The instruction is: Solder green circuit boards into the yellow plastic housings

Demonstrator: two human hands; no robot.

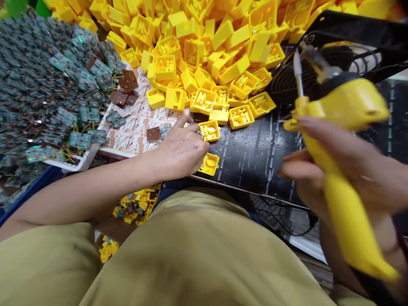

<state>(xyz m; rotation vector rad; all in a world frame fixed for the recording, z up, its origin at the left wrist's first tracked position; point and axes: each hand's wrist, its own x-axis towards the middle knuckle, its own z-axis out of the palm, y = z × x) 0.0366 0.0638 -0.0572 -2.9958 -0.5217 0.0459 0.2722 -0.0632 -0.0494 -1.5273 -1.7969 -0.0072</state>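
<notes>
My left hand [183,151] rests at the bench's front edge, its fingers bent around the near side of a small open yellow plastic case [210,130]. A second yellow case [209,164] lies just below, partly covered by the same hand. Its thumb is hidden. At the right, blurred by motion, my right hand [353,170] is closed round the yellow handle of a soldering gun [346,208]. The gun's metal tip [298,70] points up and away, raised above the bench and apart from the cases. A small brown board [153,133] lies left of my left fingers.
Many yellow cases [223,34] are heaped at the back. Wired circuit boards [47,85] fill a white tray [87,159] at the left. A black fan [287,83] stands behind the soldering gun. More yellow parts [137,206] lie below the bench, and cables [283,221] hang under it.
</notes>
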